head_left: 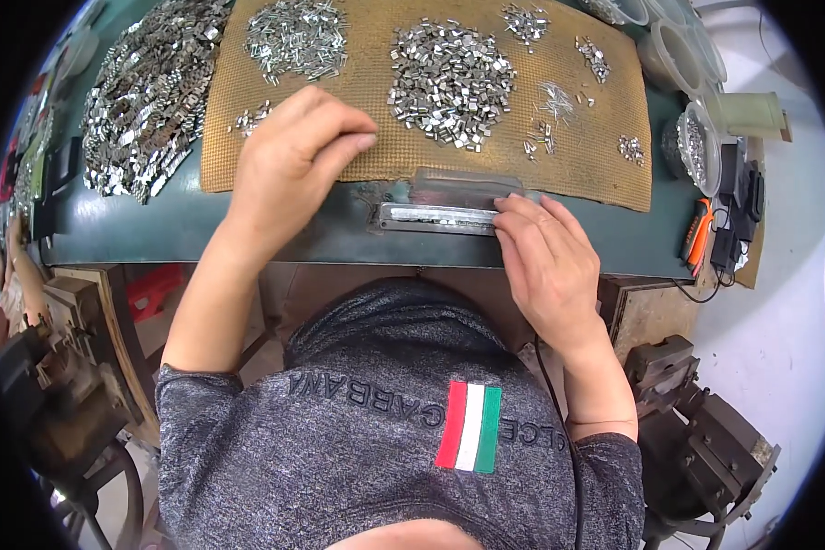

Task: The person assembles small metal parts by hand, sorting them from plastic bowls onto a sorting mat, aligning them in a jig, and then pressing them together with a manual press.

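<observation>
My left hand (298, 151) is raised over the mat's near edge, thumb and forefinger pressed together. Whatever may be between those fingertips is too small or hidden to make out. A long narrow metal channel (431, 218), with small shiny pieces lined up inside, lies along the table's near edge. Closed fingers of my right hand (548, 252) grip its right end and cover that part. Just behind the channel sits a flat, clear-looking strip (463, 183). Beyond my hands, a heap of small silvery metal links (454, 82) rests on the tan textured mat (376, 151).
Linked metal bands (151, 92) are piled at the left. Small pins (298, 41) form another heap at the back, with smaller clusters (555, 101) to the right. Plastic tubs (697, 147) line the right side, near orange-handled pliers (697, 234). Metal machines (701, 431) flank my seat.
</observation>
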`<act>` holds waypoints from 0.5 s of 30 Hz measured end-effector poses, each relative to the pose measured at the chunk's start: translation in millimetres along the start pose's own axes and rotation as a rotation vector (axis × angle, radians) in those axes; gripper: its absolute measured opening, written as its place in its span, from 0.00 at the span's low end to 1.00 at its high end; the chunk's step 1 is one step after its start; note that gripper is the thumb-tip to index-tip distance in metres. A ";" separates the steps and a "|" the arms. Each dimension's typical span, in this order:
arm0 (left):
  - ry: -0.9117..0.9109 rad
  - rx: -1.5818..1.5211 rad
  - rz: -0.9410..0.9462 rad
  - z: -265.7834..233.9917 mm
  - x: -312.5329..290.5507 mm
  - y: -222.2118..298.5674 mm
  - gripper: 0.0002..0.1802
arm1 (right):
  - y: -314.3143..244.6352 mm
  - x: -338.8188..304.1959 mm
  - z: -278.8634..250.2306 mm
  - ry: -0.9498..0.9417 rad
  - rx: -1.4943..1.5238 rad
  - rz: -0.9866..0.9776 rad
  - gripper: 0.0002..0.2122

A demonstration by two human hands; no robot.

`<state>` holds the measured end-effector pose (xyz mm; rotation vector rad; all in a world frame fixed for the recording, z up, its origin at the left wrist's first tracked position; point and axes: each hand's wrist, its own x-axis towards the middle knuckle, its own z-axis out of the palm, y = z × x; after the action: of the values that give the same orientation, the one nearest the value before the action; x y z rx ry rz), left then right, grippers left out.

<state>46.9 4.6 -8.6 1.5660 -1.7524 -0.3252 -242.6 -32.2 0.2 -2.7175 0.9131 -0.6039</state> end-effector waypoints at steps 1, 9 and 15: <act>0.027 0.035 0.033 3.6 -1.7 5.3 0.05 | 3.0 -0.1 -4.8 -0.049 0.066 0.019 0.12; -0.077 -0.251 -0.011 27.8 -20.4 33.6 0.06 | 11.3 -7.1 -4.1 -0.003 0.226 0.079 0.13; -0.147 -0.324 0.040 45.5 -25.5 41.9 0.09 | 13.1 -8.3 8.9 0.083 0.130 0.004 0.08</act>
<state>-15.4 24.6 -22.5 1.2999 -1.7365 -0.6829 -251.6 -36.8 -14.6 -2.5917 0.8655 -0.7533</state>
